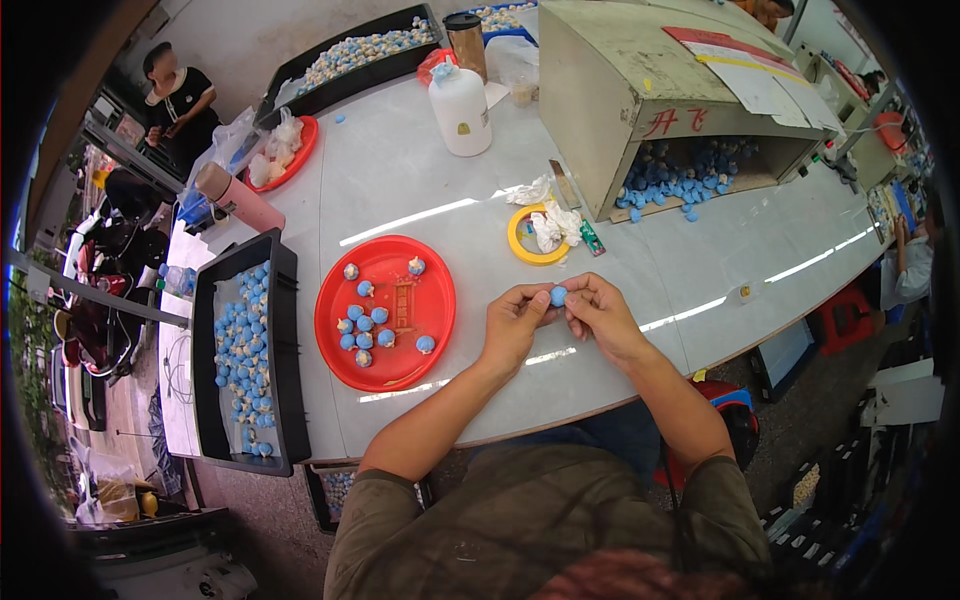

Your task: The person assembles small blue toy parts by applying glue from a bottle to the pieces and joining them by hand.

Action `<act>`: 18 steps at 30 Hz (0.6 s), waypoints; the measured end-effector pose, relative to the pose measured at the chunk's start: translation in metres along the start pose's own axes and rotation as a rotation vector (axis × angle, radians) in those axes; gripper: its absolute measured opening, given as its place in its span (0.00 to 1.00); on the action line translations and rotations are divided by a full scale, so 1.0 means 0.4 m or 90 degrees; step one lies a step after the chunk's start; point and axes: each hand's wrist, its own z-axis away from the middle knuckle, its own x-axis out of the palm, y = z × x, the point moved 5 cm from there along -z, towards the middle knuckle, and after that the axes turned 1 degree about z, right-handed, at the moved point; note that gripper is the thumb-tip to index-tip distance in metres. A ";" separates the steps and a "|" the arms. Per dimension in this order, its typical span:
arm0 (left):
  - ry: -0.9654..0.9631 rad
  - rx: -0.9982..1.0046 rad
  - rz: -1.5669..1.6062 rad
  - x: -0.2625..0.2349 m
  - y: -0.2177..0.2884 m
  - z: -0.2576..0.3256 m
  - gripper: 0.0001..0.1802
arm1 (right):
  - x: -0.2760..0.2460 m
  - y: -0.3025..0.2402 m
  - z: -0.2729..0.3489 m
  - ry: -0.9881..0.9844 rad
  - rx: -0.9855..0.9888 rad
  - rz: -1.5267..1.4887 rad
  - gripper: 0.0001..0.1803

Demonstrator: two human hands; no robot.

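Note:
Between my two hands, just above the near part of the table, is a small round blue piece (pixel 558 296). My left hand (pixel 514 326) pinches it from the left, thumb and fingertips together. From the other side my right hand (pixel 606 322) grips it, its fingers curled, so the underside is hidden. A red round plate (pixel 385 258) lies to the left of my hands, with several blue-and-cream ball-shaped pieces (pixel 379 315) on it. Farther left stands a long black tray (pixel 291 350) holding many similar pieces. Just beyond my hands are a yellow tape roll (pixel 516 240) and crumpled white tissue (pixel 548 232).
A large beige box (pixel 590 110) with loose blue pieces (pixel 680 175) spilling from its opening stands at back right. Farther back are a white bottle (pixel 460 118), a brown tumbler (pixel 466 48) and another black tray (pixel 270 112). A pink flask (pixel 240 200) leans at left. A person (pixel 180 105) stands beyond.

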 end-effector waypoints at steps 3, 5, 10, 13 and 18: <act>-0.063 0.016 -0.037 -0.001 0.007 -0.005 0.16 | -0.010 -0.014 -0.006 -0.068 0.007 0.016 0.10; -0.055 0.019 -0.105 0.000 0.017 -0.002 0.15 | -0.012 -0.025 -0.012 -0.090 -0.018 0.094 0.10; -0.079 -0.034 -0.147 -0.004 0.015 -0.005 0.13 | -0.014 -0.021 -0.024 -0.099 -0.039 0.174 0.10; -0.074 -0.049 -0.142 -0.012 0.014 -0.010 0.12 | -0.015 -0.015 -0.027 -0.107 -0.043 0.192 0.09; -0.092 -0.035 -0.153 -0.032 -0.009 -0.024 0.10 | -0.011 0.004 -0.033 -0.116 -0.043 0.198 0.07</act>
